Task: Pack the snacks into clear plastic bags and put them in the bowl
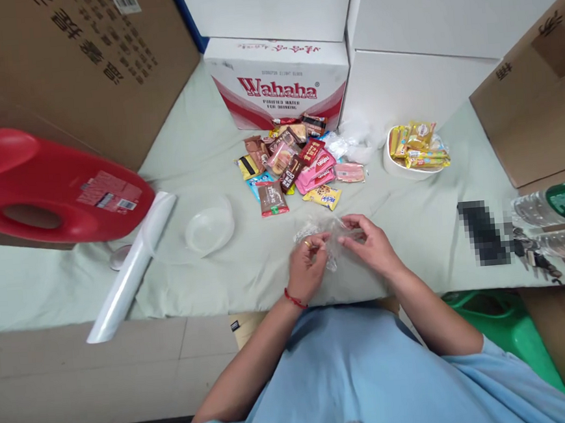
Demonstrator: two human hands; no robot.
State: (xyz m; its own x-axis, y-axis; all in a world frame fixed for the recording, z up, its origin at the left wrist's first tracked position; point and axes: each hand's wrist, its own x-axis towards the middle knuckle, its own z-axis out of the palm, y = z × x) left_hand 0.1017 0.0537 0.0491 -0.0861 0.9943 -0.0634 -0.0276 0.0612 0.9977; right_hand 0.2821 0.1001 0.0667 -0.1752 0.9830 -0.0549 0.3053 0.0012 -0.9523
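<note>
Both of my hands pinch a crumpled clear plastic bag [332, 241] just above the cloth near the table's front edge. My left hand [309, 265], with a red string bracelet at the wrist, grips its left side. Thumb and fingers of my right hand [370, 245] are closed on the bag's other side. Something small, white and speckled [304, 230] shows behind my left fingers; its kind is unclear. Beyond the hands lies a heap of wrapped snacks [291, 165]. A clear round plastic bowl [209, 227] stands to the left.
A white tub [406, 170] of yellow-wrapped snacks sits at the back right, beside crumpled plastic bags [358, 141]. At left are a red jug [40, 185] and a white roll [130, 269]. Bottles [551, 206] and keys [535, 260] lie right. Cartons [282, 84] line the back.
</note>
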